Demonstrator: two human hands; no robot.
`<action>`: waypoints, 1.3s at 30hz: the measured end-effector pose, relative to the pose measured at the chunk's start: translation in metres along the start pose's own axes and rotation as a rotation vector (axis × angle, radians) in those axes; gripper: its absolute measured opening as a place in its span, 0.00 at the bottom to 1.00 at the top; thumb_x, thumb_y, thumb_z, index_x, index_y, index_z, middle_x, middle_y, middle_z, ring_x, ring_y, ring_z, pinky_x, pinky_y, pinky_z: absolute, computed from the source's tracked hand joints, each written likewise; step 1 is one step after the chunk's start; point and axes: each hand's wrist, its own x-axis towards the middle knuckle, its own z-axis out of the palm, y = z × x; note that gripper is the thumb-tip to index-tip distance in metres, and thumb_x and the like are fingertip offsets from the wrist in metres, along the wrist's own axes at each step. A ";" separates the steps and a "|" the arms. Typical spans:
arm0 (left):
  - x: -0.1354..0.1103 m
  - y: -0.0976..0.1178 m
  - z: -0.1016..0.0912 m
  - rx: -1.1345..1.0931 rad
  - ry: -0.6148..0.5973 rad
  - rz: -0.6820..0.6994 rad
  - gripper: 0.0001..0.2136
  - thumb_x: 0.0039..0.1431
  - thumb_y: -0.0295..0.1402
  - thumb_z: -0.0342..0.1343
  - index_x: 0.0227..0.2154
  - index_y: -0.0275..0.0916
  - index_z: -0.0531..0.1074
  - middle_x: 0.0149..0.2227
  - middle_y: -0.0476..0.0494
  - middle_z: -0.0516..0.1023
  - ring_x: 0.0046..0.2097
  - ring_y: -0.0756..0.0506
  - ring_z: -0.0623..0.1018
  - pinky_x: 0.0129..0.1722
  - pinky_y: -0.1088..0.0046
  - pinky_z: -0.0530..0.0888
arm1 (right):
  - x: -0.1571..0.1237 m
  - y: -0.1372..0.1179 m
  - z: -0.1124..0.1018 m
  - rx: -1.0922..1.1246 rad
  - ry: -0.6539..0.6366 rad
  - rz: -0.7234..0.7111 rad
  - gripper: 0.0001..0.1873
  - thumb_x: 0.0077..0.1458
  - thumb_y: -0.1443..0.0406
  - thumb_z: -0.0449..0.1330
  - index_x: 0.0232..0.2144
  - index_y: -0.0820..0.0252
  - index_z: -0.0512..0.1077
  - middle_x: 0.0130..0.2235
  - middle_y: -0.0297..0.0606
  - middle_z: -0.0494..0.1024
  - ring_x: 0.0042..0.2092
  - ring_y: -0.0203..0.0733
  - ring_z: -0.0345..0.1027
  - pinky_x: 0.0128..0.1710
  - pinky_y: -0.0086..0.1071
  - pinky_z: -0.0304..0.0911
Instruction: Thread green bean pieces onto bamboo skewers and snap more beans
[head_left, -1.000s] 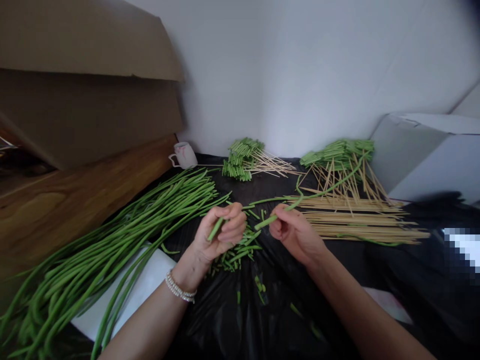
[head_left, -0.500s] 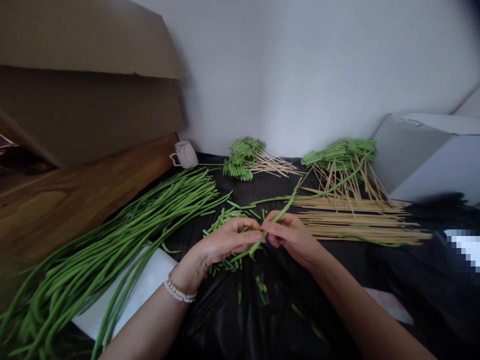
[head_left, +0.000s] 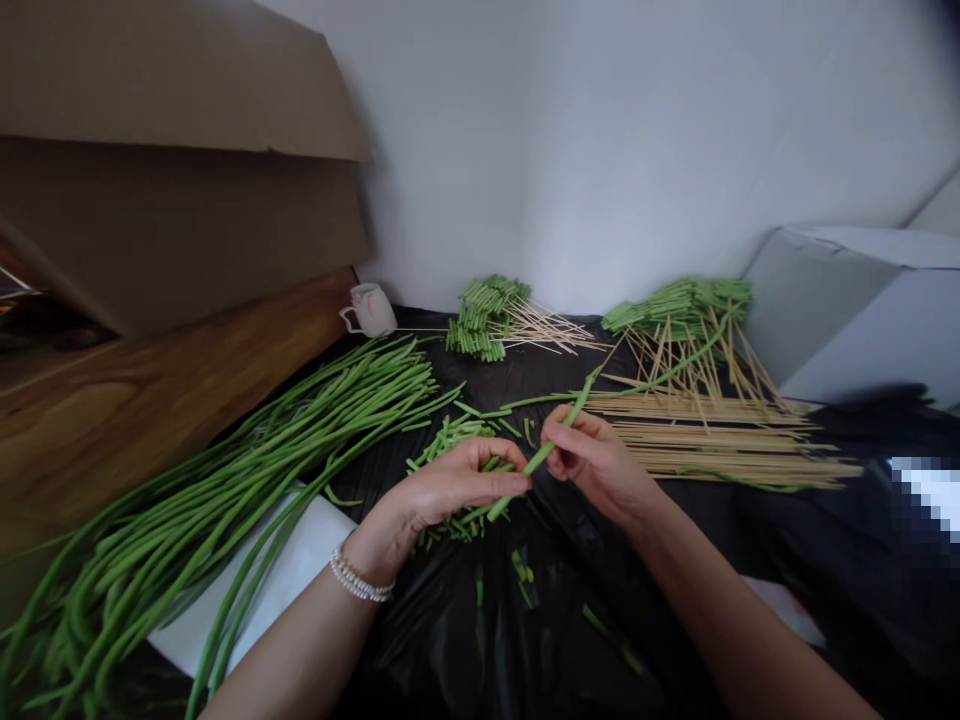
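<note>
My left hand point(head_left: 465, 478) is closed above the cut pieces, with short green pieces point(head_left: 491, 465) between its curled fingers and thumb. My right hand point(head_left: 589, 458) pinches a long green stalk, which looks like a garlic scape point(head_left: 576, 408). Its thin tip points up and away, and its lower end reaches the left thumb and fingertips. Under and behind the left hand lies a heap of short cut pieces point(head_left: 454, 432). To the left spreads a big bunch of long uncut garlic scapes point(head_left: 300, 440), partly on a white sheet point(head_left: 300, 540).
Bamboo skewers point(head_left: 720, 440) lie in rows at right. Behind stand two stacks of skewered pieces, a left stack point(head_left: 487, 315) and a right stack point(head_left: 682, 305). A mug point(head_left: 371, 310), a cardboard box point(head_left: 187, 220) and a white box point(head_left: 847, 310) border the black plastic sheet point(head_left: 450, 620).
My right hand has moved slightly right, away from my left hand. The garlic scape between them appears shorter, and its lower end sits by the left fingertips.
</note>
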 end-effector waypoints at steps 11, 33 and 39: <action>0.007 0.002 -0.008 -0.480 0.214 0.257 0.10 0.54 0.34 0.62 0.29 0.35 0.66 0.18 0.60 0.53 0.17 0.59 0.49 0.16 0.84 0.49 | 0.000 0.008 0.001 -0.079 -0.037 -0.047 0.11 0.47 0.59 0.66 0.34 0.58 0.77 0.22 0.30 0.71 0.23 0.30 0.60 0.20 0.25 0.51; 0.002 0.002 -0.001 -0.287 0.063 0.104 0.14 0.57 0.42 0.58 0.28 0.34 0.69 0.20 0.56 0.58 0.18 0.59 0.52 0.16 0.82 0.49 | -0.003 0.003 0.000 -0.054 -0.126 0.014 0.08 0.49 0.61 0.64 0.24 0.59 0.71 0.17 0.27 0.67 0.20 0.29 0.55 0.21 0.26 0.47; 0.000 -0.003 0.002 -0.003 -0.008 0.067 0.13 0.53 0.42 0.61 0.28 0.35 0.72 0.16 0.56 0.59 0.18 0.56 0.54 0.17 0.78 0.48 | -0.003 0.005 0.001 -0.107 -0.116 0.036 0.11 0.48 0.59 0.66 0.28 0.59 0.72 0.18 0.27 0.68 0.20 0.27 0.56 0.20 0.24 0.49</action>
